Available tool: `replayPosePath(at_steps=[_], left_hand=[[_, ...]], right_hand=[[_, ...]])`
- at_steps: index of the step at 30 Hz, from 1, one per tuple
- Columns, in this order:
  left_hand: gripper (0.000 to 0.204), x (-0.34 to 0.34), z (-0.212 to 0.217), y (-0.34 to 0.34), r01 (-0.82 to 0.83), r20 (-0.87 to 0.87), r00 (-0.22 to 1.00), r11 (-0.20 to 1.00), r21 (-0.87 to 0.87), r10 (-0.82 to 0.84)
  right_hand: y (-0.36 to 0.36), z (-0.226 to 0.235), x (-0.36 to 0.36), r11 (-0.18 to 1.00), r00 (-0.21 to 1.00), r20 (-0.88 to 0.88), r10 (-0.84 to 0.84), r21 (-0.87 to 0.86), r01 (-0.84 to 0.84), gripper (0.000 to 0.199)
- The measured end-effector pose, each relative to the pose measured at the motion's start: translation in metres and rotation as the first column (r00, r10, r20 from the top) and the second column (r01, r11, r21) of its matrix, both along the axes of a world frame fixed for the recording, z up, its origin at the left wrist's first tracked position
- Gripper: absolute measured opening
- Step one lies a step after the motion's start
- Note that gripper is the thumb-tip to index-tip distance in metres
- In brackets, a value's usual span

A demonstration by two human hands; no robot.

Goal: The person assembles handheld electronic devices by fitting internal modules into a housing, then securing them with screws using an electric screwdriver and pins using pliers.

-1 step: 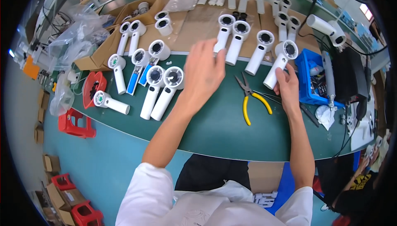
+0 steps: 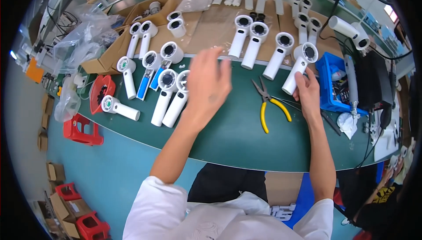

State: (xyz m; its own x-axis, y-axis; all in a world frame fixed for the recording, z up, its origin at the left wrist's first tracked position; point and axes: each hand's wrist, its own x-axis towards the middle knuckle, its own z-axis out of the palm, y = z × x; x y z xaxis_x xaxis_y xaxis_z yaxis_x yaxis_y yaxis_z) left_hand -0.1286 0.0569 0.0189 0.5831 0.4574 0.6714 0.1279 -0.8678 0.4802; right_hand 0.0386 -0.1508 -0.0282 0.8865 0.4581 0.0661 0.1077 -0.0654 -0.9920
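My left hand [image 2: 207, 84] hovers over the green bench, slightly blurred, with its fingers stretched forward and its thumb apart. It holds nothing that I can see. It partly hides one of two white handheld fans [image 2: 161, 101] lying side by side at its left. My right hand [image 2: 308, 91] rests beside the handle of another white handheld fan [image 2: 295, 69]; thumb and fingers are loosely bent and apart, not wrapped round the handle. Between my hands lie yellow-handled pliers [image 2: 265, 101], jaws pointing away. Beyond them are more white fans [image 2: 278, 56], [image 2: 254, 44], [image 2: 239, 37].
A blue bin [image 2: 325, 79] of small parts stands at the right, near a black box [image 2: 372, 77] with cables. At the left are a red basket [image 2: 99, 97], open-backed fans with blue cells [image 2: 145, 84] and a cardboard box [image 2: 102, 60]. More fans [image 2: 263, 0] line the back.
My left hand has moved a little to the left and nearer, now covering part of a fan. My right hand stays beside the same fan.
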Motion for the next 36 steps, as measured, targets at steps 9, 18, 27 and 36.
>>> replayPosePath(at_steps=[9, 18, 27, 36], left_hand=[[0.041, -0.132, -0.023, 0.055, -0.35, -0.355, 0.91, 0.857, -0.377, 0.216], [0.037, -0.134, -0.031, 0.064, -0.251, -0.323, 0.934, 0.924, -0.289, 0.153], [0.039, -0.128, -0.028, 0.024, -0.38, -0.171, 0.911, 0.925, 0.01, 0.376], [0.034, -0.099, -0.055, 0.01, -0.372, -0.204, 0.907, 0.928, 0.022, 0.368]], right_hand=[[0.011, 0.006, -0.01, 1.0, 0.999, 0.05, -0.016, -0.01, 0.016, 0.057], [0.008, 0.004, -0.013, 0.999, 0.998, 0.049, -0.046, 0.005, 0.046, 0.053], [0.011, 0.004, -0.011, 0.998, 0.996, 0.063, -0.061, -0.004, 0.061, 0.054], [0.009, -0.004, -0.011, 0.995, 0.991, 0.092, -0.095, 0.02, 0.093, 0.053]])
